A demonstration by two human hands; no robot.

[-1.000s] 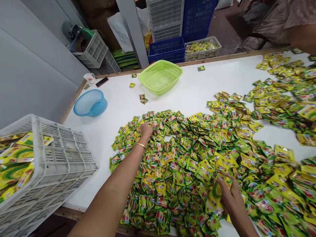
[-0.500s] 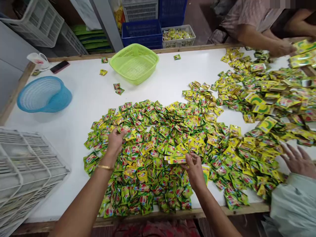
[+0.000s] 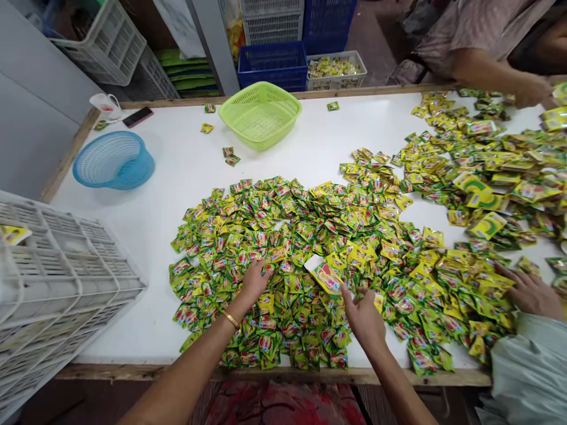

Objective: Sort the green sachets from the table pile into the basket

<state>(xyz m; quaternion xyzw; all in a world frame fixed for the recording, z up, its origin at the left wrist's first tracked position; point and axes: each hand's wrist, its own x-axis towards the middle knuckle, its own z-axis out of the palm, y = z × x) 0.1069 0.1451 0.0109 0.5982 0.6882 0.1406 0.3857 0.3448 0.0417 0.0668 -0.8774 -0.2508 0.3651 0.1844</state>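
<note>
A heap of small green and yellow sachets [image 3: 239,242] with red fruit prints spreads over the white table in front of me. My left hand [image 3: 254,282], a gold bangle at its wrist, is down in the heap with its fingertips closed on a small sachet [image 3: 267,269]. Between the fingers of my right hand [image 3: 365,316] is the lower right corner of a small yellow carton [image 3: 326,276]. The carton tilts over the heap with its printed face up and a white flap at its upper left end. Another yellow carton [image 3: 378,301] lies partly hidden behind my right hand.
A green basket [image 3: 261,141] and a blue basket [image 3: 133,171] stand toward the back. A white crate [image 3: 88,260] is at the left. Co-workers' hands [image 3: 534,292] [image 3: 529,91] work at more sachets and cartons on the right. A phone [image 3: 137,117] lies at the back left.
My left hand has moved right and down into the heap; the sachet it held up has left its fingers. The carton in my right hand has turned from edge-on to face-up. The view has shifted left.
</note>
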